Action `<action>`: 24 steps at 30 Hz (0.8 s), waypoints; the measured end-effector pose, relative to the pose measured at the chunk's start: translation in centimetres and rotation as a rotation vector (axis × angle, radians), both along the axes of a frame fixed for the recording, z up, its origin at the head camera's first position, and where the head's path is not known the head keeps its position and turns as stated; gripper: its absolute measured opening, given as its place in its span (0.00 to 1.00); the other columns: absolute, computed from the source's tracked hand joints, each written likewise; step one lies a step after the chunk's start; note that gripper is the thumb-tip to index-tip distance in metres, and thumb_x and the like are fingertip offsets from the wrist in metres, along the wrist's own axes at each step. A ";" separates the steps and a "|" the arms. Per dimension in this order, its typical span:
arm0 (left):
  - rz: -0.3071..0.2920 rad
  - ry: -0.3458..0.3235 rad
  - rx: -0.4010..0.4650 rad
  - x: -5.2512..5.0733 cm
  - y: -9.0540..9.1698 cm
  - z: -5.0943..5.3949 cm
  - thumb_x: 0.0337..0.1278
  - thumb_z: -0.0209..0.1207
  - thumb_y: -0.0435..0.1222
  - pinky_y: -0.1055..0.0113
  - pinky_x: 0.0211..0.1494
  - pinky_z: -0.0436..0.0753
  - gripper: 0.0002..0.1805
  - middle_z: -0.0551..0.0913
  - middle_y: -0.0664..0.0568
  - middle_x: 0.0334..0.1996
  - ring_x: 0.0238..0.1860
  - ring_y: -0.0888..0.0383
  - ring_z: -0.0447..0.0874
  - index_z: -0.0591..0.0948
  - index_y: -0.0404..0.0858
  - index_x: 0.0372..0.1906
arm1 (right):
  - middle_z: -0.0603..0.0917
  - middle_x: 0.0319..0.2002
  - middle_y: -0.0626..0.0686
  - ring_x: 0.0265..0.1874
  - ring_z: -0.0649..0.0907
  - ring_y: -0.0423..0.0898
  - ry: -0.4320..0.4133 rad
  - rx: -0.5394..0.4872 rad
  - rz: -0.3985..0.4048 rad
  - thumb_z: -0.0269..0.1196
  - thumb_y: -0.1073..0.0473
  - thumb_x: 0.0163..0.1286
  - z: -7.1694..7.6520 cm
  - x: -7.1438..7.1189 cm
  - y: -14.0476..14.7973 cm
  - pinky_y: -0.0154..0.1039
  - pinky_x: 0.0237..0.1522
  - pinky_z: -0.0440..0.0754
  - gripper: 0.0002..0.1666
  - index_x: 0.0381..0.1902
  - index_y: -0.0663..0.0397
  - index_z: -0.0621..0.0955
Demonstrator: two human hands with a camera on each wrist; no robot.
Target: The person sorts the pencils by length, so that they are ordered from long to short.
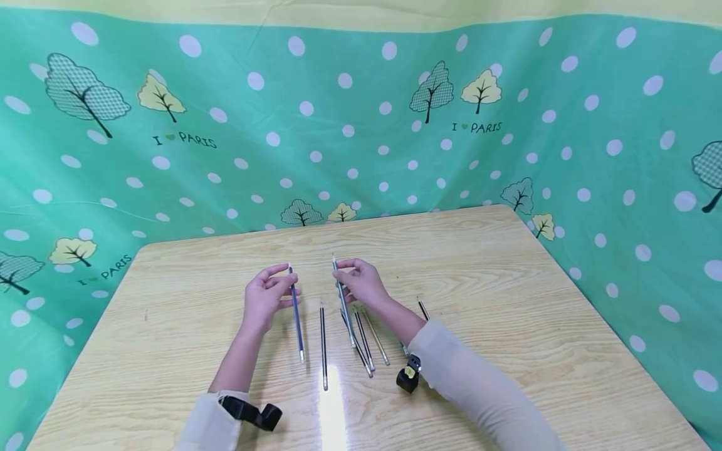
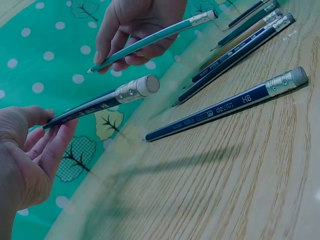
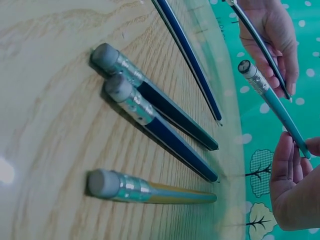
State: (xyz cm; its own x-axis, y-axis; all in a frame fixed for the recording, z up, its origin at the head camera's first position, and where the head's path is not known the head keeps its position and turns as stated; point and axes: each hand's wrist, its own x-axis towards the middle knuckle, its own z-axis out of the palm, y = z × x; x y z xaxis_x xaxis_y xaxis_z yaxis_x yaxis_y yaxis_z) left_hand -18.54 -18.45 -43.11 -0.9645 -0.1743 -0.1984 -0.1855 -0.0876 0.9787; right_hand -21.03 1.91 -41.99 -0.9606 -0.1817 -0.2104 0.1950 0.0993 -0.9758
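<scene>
Between thumb and fingers, my left hand (image 1: 264,300) pinches a dark blue pencil (image 1: 296,318) near its upper end, its white eraser pointing back toward me. My right hand (image 1: 363,287) holds a teal pencil (image 3: 275,107) in the same way; its eraser tip looks dark in the right wrist view. Both pencils are raised above the table. A navy pencil marked HB (image 2: 225,111) lies alone between the hands. Below the right hand lie two dark pencils (image 3: 165,135) close together and a gold pencil (image 3: 170,192), erasers toward me.
Another dark pencil (image 1: 422,307) pokes out beside the right sleeve, which partly hides what lies there. The wooden table (image 1: 186,313) meets a green dotted curtain (image 1: 316,125) at the back and sides. Black wrist cameras (image 1: 254,413) sit on both forearms.
</scene>
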 end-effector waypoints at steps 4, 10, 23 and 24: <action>0.002 -0.001 -0.007 -0.1 0.1 0.0 0.55 0.63 0.37 0.57 0.41 0.86 0.27 0.85 0.60 0.30 0.33 0.53 0.87 0.71 0.37 0.60 | 0.79 0.25 0.48 0.16 0.77 0.39 0.001 0.003 -0.003 0.61 0.58 0.65 -0.1 0.0 -0.1 0.30 0.18 0.80 0.16 0.50 0.54 0.77; 0.002 -0.001 0.006 -0.1 0.2 0.0 0.56 0.62 0.36 0.59 0.39 0.87 0.26 0.85 0.60 0.29 0.31 0.55 0.87 0.71 0.37 0.60 | 0.80 0.26 0.49 0.16 0.77 0.39 -0.014 -0.013 0.005 0.60 0.58 0.65 -0.3 0.0 -0.3 0.31 0.18 0.80 0.15 0.50 0.54 0.77; 0.003 -0.018 0.005 -0.5 0.7 0.1 0.55 0.62 0.35 0.55 0.42 0.85 0.26 0.84 0.58 0.30 0.33 0.52 0.87 0.71 0.38 0.60 | 0.80 0.25 0.48 0.16 0.77 0.39 -0.014 -0.008 -0.011 0.61 0.58 0.65 -0.5 -0.2 -0.3 0.29 0.17 0.79 0.16 0.50 0.53 0.77; 0.003 -0.017 0.006 -0.5 0.7 0.0 0.55 0.62 0.35 0.55 0.42 0.86 0.26 0.84 0.58 0.29 0.33 0.52 0.87 0.71 0.37 0.60 | 0.80 0.25 0.48 0.16 0.77 0.39 -0.013 -0.011 -0.010 0.61 0.58 0.65 -0.5 -0.2 -0.3 0.29 0.17 0.79 0.16 0.50 0.54 0.77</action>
State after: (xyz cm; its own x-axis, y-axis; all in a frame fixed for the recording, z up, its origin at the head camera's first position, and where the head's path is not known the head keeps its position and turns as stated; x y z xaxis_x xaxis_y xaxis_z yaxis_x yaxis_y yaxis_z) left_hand -19.05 -17.78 -43.06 -0.9604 -0.1761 -0.2162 -0.2022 -0.0938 0.9748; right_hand -21.27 1.63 -42.50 -0.9596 -0.1742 -0.2209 0.2086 0.0866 -0.9742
